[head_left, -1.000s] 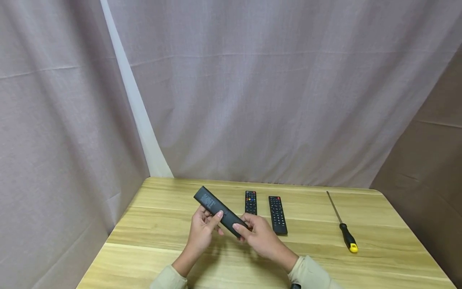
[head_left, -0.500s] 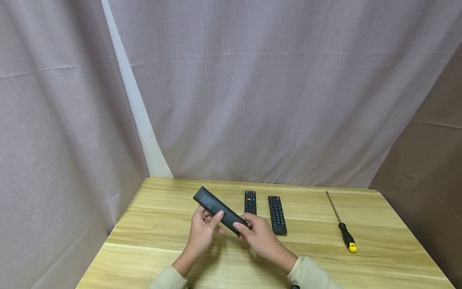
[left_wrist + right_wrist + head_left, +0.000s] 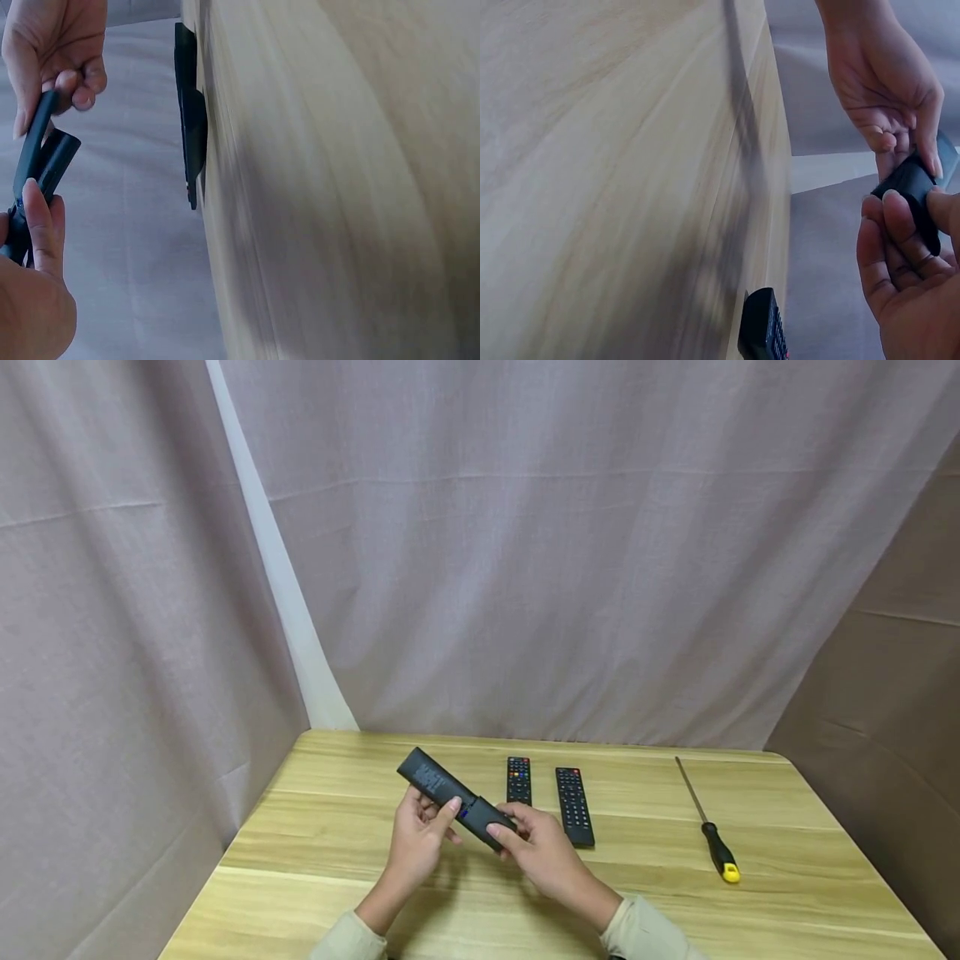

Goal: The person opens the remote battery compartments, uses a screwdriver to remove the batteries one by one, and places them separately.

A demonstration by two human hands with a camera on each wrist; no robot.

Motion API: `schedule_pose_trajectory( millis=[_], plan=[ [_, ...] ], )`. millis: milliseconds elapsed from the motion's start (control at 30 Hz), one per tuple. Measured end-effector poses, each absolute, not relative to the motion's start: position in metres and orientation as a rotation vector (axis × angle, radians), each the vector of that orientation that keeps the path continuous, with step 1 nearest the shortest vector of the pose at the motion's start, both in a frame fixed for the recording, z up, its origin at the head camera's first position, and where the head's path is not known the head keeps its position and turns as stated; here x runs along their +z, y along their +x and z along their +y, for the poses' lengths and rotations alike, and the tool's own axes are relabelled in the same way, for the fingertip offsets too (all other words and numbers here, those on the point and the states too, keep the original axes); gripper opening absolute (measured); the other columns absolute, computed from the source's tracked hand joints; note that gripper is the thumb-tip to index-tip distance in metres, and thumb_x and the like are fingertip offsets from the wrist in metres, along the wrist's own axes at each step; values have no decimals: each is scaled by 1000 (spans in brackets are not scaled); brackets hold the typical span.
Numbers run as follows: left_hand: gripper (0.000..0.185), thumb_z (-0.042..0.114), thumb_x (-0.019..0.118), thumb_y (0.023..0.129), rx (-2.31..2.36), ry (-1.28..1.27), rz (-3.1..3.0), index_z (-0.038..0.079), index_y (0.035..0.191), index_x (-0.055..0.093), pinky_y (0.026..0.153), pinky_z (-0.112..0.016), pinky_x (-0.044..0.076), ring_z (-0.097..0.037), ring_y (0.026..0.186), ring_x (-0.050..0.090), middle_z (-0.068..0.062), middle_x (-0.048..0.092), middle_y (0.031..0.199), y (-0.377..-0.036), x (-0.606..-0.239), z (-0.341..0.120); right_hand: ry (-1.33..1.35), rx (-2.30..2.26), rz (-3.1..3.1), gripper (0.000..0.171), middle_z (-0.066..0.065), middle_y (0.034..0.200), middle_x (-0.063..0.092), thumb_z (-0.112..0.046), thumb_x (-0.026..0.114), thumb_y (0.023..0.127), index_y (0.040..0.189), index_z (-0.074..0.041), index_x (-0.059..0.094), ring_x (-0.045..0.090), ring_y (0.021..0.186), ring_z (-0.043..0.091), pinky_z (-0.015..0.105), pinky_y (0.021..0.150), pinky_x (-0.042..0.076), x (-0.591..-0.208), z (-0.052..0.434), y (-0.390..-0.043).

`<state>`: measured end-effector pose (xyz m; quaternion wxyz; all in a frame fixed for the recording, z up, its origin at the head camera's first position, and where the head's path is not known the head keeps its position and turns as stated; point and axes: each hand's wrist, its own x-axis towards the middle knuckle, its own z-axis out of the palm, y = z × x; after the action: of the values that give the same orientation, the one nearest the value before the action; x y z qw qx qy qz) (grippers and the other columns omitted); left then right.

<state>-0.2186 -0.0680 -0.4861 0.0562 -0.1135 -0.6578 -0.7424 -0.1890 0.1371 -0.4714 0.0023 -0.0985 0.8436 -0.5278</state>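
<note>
A black remote control (image 3: pixel 429 774) is held above the table, its printed back facing up. My left hand (image 3: pixel 417 842) grips its middle, thumb on the back. With thumb and fingers, my right hand (image 3: pixel 546 853) pinches the battery cover (image 3: pixel 482 820) at the near end. That cover is lifted at an angle from the body, and a bit of blue shows in the gap. In the left wrist view the tilted cover (image 3: pixel 33 146) stands apart from the remote's end (image 3: pixel 58 159). Most of the battery compartment is hidden under the cover.
Two more black remotes lie face up beyond my right hand, one with coloured buttons (image 3: pixel 518 777) and a second remote (image 3: pixel 575 806) beside it. A screwdriver (image 3: pixel 718 852) with a black and yellow handle lies at the right on the wooden table (image 3: pixel 300 827). Curtains (image 3: pixel 562 568) hang behind.
The battery cover has come up from the remote's back under my right hand, opening a gap where blue shows. My left hand has kept its grip on the remote.
</note>
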Motion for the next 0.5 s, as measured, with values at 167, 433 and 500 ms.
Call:
schedule_pose_trajectory(
  millis=[167,433,500],
  plan=[
    [27,2,70,100,-2224,-294,-2005,-3,122,55,57,-37,68,-14,76,73,-26,73,109,-219,-486,-78,-281,-1663,2680,31,7,84,80,-32,73,102,124,-10,74,69,71,12,18,64,56,-473,144,-186],
    [26,-1,70,100,-2123,-205,-2024,-5,121,55,54,-38,67,-11,73,73,-18,76,103,-219,-489,-106,-209,-1680,2679,26,10,82,77,-30,71,104,121,-11,75,68,69,14,18,61,54,-476,167,-184],
    [26,-2,70,99,-2101,-180,-2033,-5,120,55,53,-37,66,-11,72,72,-13,76,99,-219,-490,-113,-195,-1660,2695,26,10,80,77,-30,71,104,120,-11,75,68,69,16,18,61,53,-478,173,-183]
  ],
)
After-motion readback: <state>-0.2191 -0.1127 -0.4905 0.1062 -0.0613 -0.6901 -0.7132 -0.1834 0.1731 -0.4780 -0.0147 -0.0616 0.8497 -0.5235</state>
